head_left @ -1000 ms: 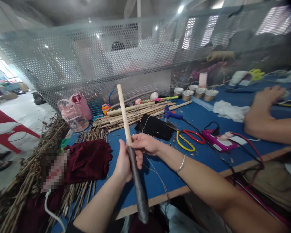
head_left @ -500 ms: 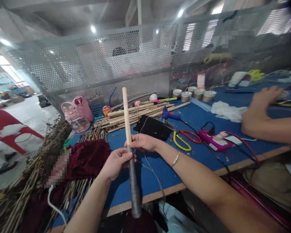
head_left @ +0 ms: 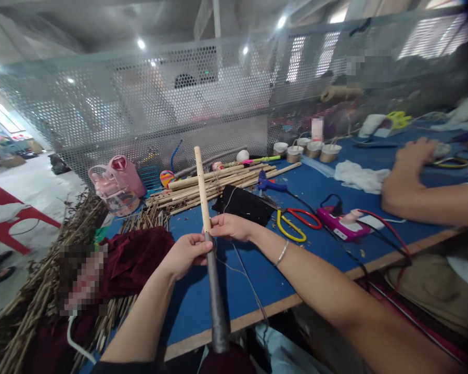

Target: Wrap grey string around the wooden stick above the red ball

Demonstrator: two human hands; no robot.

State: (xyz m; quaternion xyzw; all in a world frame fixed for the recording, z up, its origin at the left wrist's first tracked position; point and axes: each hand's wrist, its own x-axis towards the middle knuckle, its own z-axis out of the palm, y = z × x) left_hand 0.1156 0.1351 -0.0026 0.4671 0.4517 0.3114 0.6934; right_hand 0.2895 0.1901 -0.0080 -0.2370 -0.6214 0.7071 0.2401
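Observation:
A pale wooden stick (head_left: 201, 189) with small dark dots stands nearly upright in front of me. Its lower end meets a grey, tapered sleeve-like section (head_left: 216, 301), which runs down to dark red cloth at my lap. My left hand (head_left: 193, 250) pinches the stick from the left, where the pale and grey parts join. Just above it, my right hand (head_left: 231, 227) grips the stick from the right, fingertips pressed around it. A thin grey cord (head_left: 245, 274) hangs from near my fingers over the table edge.
On the blue table (head_left: 191, 311) lie a wood stick bundle (head_left: 230, 182), black cloth (head_left: 247, 205), a blue glue gun (head_left: 271, 183), red-and-yellow-handled scissors (head_left: 292, 226) and a purple power strip (head_left: 341, 223). Dried stems (head_left: 19, 311) and maroon cloth (head_left: 134, 259) crowd the left. A co-worker's arm (head_left: 413, 192) rests at right.
Dark dots now show on the pale stick, so it has turned in my fingers. Both hands keep hold near the join. My view has shifted slightly to the right.

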